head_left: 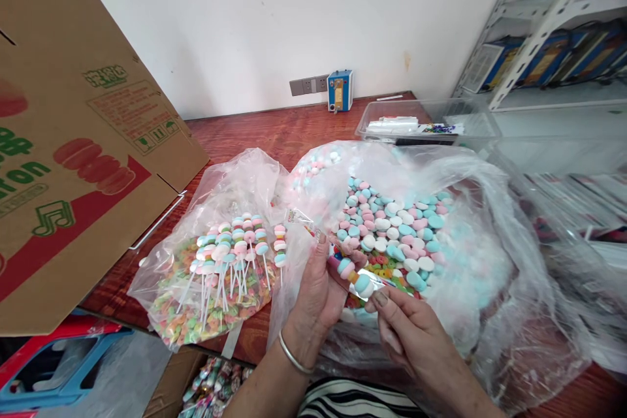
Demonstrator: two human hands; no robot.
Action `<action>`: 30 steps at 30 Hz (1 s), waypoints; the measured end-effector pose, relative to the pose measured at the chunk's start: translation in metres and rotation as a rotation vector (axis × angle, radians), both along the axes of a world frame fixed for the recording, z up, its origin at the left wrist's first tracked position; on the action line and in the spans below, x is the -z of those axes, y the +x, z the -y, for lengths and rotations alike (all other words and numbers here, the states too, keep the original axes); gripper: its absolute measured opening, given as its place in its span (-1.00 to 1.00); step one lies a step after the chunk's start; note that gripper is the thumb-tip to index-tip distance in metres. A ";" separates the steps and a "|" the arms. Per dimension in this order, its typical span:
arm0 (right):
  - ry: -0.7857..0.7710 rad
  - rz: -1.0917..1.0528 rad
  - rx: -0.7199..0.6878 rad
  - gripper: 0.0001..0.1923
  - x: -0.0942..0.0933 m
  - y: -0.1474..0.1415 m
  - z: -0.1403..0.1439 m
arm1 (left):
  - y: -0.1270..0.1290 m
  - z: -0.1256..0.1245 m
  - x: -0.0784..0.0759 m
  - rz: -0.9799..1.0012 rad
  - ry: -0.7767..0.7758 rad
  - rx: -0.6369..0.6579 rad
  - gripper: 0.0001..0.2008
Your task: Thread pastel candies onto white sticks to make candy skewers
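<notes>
Left hand and right hand both pinch one candy skewer in a clear sleeve, near centre. Finished skewers piled left; big bag of loose candy remains.

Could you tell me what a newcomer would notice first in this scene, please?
Probably the large clear bag of pink, blue and white candy discs at centre right on the red-brown table. In front of it, the left hand and right hand hold a candy stick in a clear wrapper.
</notes>
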State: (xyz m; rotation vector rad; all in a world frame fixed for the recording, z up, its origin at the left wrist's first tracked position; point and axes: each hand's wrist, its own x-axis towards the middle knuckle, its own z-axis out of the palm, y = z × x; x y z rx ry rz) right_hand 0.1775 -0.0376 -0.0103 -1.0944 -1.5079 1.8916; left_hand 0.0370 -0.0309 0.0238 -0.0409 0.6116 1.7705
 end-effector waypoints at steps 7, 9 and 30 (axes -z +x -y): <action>1.120 0.290 0.215 -0.81 0.006 0.001 -0.003 | 0.003 0.002 -0.001 -0.071 -0.025 0.067 -0.74; 1.197 0.295 0.195 -0.84 0.006 0.003 -0.004 | -0.004 0.002 -0.003 -0.107 0.013 0.078 -0.67; 0.719 0.115 0.167 -0.77 0.000 0.004 -0.004 | 0.008 -0.005 0.001 0.018 -0.082 0.006 -0.79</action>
